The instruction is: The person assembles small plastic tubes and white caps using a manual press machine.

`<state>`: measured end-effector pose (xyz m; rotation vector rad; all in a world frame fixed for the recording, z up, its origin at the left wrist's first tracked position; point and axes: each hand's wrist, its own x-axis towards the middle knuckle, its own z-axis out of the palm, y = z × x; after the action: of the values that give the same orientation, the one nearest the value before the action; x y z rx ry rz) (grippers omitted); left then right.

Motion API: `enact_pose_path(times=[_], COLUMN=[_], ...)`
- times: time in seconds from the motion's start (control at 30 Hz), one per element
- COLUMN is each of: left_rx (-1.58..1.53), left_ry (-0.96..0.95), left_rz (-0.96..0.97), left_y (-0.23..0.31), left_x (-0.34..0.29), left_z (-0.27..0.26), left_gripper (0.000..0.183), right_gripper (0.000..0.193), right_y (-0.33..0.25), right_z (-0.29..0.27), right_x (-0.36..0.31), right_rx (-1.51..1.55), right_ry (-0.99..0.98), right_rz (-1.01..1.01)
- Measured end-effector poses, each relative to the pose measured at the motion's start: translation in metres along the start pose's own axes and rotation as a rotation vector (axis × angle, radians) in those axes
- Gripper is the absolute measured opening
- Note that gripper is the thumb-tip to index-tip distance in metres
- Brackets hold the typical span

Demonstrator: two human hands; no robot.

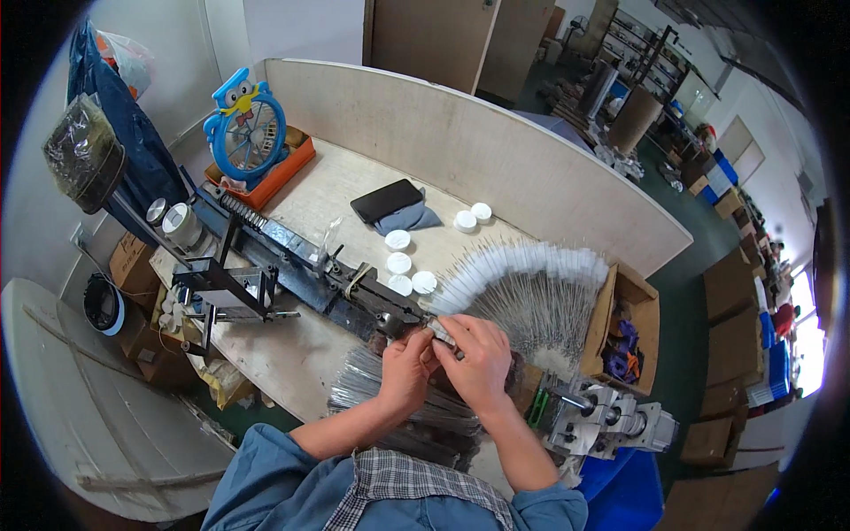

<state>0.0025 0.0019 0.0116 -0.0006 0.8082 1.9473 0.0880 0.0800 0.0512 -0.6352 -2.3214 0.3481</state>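
My left hand (407, 373) and my right hand (478, 358) meet at the near end of a long dark metal fixture (376, 296). Between the fingertips shows a small pale grey-white piece (440, 331), its kind too small to tell. The right fingers curl over it; the left thumb and fingers are pinched together at its side, their tips partly hidden. Beyond the right hand, many thin metal wires with white ends (531, 279) lie fanned out. More bare thin wires (359, 380) lie under and beside my left forearm.
White round caps (399, 264) and a black phone (387, 201) on a grey cloth lie beyond the fixture. A blue fan (248, 128) stands in an orange tray at far left. At right are a cardboard box (651, 341) and a metal device (611, 420); a low partition (460, 133) borders the table.
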Motion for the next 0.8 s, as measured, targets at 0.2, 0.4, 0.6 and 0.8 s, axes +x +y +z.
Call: enact_pose_path(times=[0.2,0.4,0.6,0.8], left_rx=[0.027,0.007,0.018,-0.067], left_ry=[0.041,-0.005,0.037,0.019], left_rz=[-0.012,-0.018,-0.029,-0.039], left_y=[-0.0002,-0.0003,-0.0015,-0.0007], left_x=[0.0001,0.0015,0.0020,0.0007], left_z=[0.0008,-0.0027,-0.0003,0.0001], left_gripper=[0.010,0.007,0.007,0.008], right_gripper=[0.029,0.025,0.026,0.025], right_y=[0.0024,0.0050,0.0047,0.0063], right_z=[-0.0003,-0.0034,-0.0052,-0.0033], right_x=[-0.0053,-0.0080,-0.0080,-0.0067], right_rx=[-0.049,-0.020,0.000,-0.008], right_ry=[0.016,-0.021,-0.017,-0.005], right_rz=[-0.012,-0.014,0.010,0.012])
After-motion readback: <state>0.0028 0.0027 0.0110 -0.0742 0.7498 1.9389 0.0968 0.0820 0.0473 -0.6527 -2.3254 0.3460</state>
